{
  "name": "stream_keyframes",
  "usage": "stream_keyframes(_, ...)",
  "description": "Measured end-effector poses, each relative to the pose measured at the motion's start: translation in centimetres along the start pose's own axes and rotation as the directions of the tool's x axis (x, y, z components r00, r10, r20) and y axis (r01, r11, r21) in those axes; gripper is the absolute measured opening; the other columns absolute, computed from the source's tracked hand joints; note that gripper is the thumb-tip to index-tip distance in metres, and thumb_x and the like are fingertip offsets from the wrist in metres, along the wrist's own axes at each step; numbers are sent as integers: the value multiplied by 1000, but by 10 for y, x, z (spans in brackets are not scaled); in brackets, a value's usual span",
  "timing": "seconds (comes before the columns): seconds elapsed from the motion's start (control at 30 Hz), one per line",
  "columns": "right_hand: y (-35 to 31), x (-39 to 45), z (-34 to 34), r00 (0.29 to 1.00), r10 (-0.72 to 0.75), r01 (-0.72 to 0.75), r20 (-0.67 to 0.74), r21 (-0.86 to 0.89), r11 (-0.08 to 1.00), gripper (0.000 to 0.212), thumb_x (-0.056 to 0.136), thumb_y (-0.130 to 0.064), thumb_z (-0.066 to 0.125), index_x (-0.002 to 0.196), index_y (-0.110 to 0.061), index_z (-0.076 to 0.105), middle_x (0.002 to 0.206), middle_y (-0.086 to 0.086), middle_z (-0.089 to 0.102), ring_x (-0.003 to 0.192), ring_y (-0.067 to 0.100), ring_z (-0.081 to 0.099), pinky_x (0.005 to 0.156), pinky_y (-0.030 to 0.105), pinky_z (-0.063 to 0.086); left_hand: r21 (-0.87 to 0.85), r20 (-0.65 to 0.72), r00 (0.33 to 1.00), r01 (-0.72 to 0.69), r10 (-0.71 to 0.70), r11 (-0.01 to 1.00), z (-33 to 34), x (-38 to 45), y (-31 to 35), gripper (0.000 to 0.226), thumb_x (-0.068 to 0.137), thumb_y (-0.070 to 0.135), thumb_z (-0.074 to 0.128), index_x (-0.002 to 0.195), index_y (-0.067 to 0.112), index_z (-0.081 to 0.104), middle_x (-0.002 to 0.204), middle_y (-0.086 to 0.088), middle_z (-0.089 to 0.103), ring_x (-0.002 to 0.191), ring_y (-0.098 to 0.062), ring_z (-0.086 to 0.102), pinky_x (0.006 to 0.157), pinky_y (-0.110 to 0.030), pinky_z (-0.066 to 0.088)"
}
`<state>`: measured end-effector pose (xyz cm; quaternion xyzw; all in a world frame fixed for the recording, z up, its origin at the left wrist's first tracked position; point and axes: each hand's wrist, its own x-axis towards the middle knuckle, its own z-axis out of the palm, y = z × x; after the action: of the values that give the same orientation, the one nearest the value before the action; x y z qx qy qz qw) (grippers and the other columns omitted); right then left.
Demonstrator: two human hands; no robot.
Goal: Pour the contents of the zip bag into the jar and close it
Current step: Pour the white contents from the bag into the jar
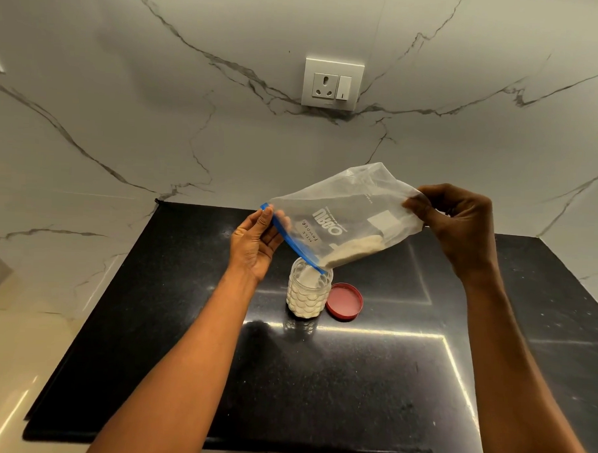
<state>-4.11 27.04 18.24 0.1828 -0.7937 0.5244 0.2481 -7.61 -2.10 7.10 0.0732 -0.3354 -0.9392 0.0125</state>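
Observation:
A clear zip bag [346,211] with a blue zip strip hangs tilted over an open clear jar [309,292] on the black counter. Pale powder lies in the bag's lower corner and runs from the zip end into the jar's mouth. The jar holds white powder up most of its height. My left hand [255,245] pinches the upper end of the blue zip strip. My right hand [458,223] pinches the bag's raised bottom corner, higher than the left hand. The red lid [344,301] lies upside down on the counter, just right of the jar.
The black stone counter [284,379] meets a marble wall behind. A white socket and switch plate [332,84] is on the wall above the bag. The counter's front edge has a step cut at the lower right.

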Motion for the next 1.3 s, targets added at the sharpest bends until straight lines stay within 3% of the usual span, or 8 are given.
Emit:
stream_keyframes(0.07,-1,0,0,1000,2,-2,3,6,1000,18,84,-8,74,101,-2,71,91,-4,73,81,8,71,67,24,60,1,1,1000,-3,3,1000,0,0,1,11,94,10,62,103,11,69,97,-7,75,94,-22,74,79,-37,63)
stream_keyframes(0.6,-6,1,0,999,-19,20,34,-18,1000,19,85,-5,72,102,2,70,95,1,72,84,4,71,68,20,59,-3,-14,1000,-14,14,1000,0,-7,1,10,95,10,61,100,12,69,92,-6,76,90,-21,75,75,-35,63)
stream_keyframes(0.7,-5,1,0,999,-10,10,33,-11,1000,18,85,-6,73,101,1,71,89,-13,73,82,5,71,67,19,59,0,-12,1000,-15,15,1000,2,-8,2,10,95,10,61,100,12,69,92,-5,76,90,-21,75,72,-33,63)
stream_keyframes(0.83,-6,2,0,1000,-17,17,27,-22,1000,17,85,-6,72,101,-2,70,92,3,72,82,5,71,67,20,59,-5,-15,1000,-12,12,1000,2,-8,2,10,95,10,61,99,12,69,93,-6,76,90,-21,75,70,-33,62)
stream_keyframes(1.3,-9,9,0,999,-25,27,32,-46,999,17,84,-7,73,101,-5,70,90,-2,71,81,2,70,68,17,58,-14,9,1000,-14,14,1000,2,-4,1,23,79,16,70,101,12,69,96,-8,76,93,-23,74,76,-35,63)
